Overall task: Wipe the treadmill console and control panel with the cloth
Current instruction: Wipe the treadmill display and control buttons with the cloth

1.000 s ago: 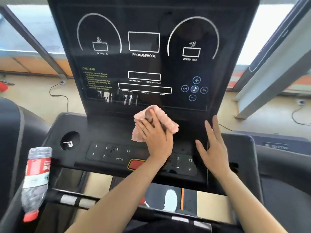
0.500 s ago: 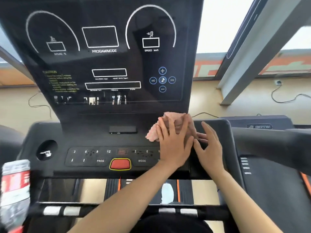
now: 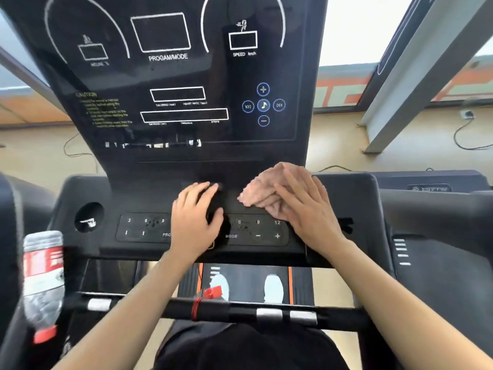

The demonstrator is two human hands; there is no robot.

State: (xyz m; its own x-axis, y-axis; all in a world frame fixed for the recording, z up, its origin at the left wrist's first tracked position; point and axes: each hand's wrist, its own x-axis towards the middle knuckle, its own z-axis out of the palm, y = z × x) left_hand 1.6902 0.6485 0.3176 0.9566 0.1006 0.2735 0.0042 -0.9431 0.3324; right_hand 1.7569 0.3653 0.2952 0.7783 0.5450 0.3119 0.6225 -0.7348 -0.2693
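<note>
The pink cloth (image 3: 255,194) lies bunched on the ledge under the treadmill's black console screen (image 3: 173,76). My right hand (image 3: 310,210) presses flat on it, fingers spread, just above the 9 and 12 keys of the control panel (image 3: 256,232). My left hand (image 3: 192,220) is to the left, at the panel's middle. It curls around a small black object (image 3: 214,206) that is hard to make out against the dark ledge. This hand hides the red stop button.
A plastic bottle (image 3: 42,276) with a red label stands in the left side holder. A round cup hole (image 3: 88,217) is at the panel's left. The front handlebar (image 3: 269,313) with a red cord (image 3: 197,305) crosses below my forearms. Another treadmill (image 3: 440,236) stands to the right.
The cloth passed from my left hand to my right hand at the right end of the ledge. My left hand moved left to the panel's middle and closed on the black object.
</note>
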